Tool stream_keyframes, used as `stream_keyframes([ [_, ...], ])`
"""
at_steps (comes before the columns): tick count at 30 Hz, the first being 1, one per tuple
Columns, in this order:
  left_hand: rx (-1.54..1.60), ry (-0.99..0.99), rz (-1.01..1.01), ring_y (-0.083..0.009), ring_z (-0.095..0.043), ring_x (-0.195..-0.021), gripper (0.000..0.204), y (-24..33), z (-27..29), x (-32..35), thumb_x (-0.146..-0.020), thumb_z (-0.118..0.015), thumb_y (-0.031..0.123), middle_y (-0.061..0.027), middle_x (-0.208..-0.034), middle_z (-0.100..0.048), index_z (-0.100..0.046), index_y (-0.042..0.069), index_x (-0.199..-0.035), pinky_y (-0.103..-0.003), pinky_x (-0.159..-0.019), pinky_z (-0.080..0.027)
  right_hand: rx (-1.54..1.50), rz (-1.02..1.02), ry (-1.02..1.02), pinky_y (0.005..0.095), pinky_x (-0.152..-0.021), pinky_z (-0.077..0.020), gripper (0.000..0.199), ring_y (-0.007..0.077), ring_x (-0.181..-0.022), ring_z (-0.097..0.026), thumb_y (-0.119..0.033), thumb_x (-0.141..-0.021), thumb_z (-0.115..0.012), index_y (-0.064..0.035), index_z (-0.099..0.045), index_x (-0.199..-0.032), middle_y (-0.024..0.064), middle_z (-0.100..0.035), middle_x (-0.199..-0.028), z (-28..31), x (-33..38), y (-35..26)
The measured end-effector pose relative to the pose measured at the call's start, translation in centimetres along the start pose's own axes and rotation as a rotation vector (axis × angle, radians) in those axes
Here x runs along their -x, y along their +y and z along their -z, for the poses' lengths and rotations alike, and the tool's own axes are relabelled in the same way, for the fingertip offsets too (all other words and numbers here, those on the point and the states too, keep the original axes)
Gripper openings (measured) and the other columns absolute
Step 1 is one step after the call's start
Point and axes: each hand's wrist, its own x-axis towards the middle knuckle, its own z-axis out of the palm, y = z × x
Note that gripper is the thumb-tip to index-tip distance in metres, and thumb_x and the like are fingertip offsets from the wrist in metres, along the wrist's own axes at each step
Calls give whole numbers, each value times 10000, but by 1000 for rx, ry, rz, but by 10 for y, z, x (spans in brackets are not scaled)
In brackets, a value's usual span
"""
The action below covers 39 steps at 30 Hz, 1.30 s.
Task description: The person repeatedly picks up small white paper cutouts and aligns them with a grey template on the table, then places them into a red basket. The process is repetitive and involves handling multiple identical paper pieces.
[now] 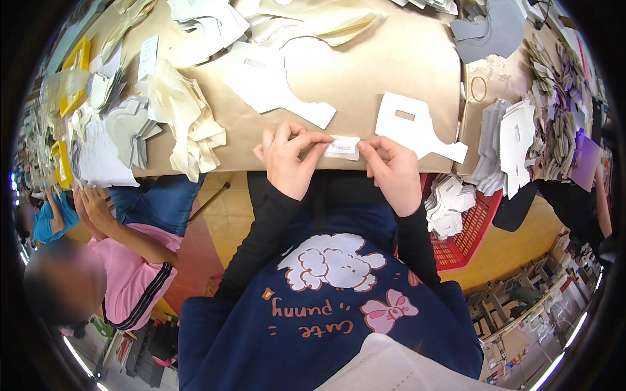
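Between my hands, at the table's near edge, is a small white rectangular label (pixel 342 147) with print on it. My left hand (pixel 291 156) pinches its left end between thumb and forefinger. The right end is in the fingertips of my right hand (pixel 393 171). Just beyond my left hand a white cut shoe-upper piece (pixel 264 81) lies flat, with a small printed patch near its top. To the right lies another white cut piece (pixel 411 120) with a rectangular opening in it; its lower edge reaches close to my right hand.
Cream sheet material (pixel 186 117) lies crumpled on the left, beside grey cut pieces (pixel 132 130). More stacked pieces (pixel 499 143) stand on the right. Below the table edge is a red basket (pixel 473 234) with white pieces. A co-worker in a pink shirt (pixel 140 260) sits at left.
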Motion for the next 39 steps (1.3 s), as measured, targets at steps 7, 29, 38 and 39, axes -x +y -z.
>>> stream_keyframes([
  [7,-19,-13,-43,-169,-453,-929,159,-3,-2,-3,-801,-771,181,65,-889,-498,-835,290,-897,-362,-885,-262,-37,-11,-3,233,-447,-368,245,59,-472,-497,-194,-968,-683,48,-722,-955,24,-586,-571,-6,-6,6],
  [29,-42,12,-60,-172,-441,-926,161,-4,-4,-2,-786,-782,176,77,-882,-504,-834,303,-871,-360,-872,-265,185,203,178,358,-468,-380,199,207,-414,-480,-169,-900,-719,6,-708,-806,96,-523,-502,-14,-10,10],
  [38,-26,22,-50,-178,-458,-924,151,-2,-4,-3,-819,-770,206,67,-899,-520,-825,298,-925,-369,-863,-272,185,309,141,345,-499,-417,187,184,-502,-548,-121,-879,-744,-44,-696,-1042,78,-580,-619,-10,-4,11],
  [39,-27,30,-59,-180,-464,-920,145,-2,-4,-3,-819,-770,213,65,-902,-524,-821,301,-922,-371,-854,-274,171,312,118,345,-503,-419,208,183,-512,-554,-115,-875,-747,-50,-688,-1064,73,-582,-630,-10,-3,13],
])
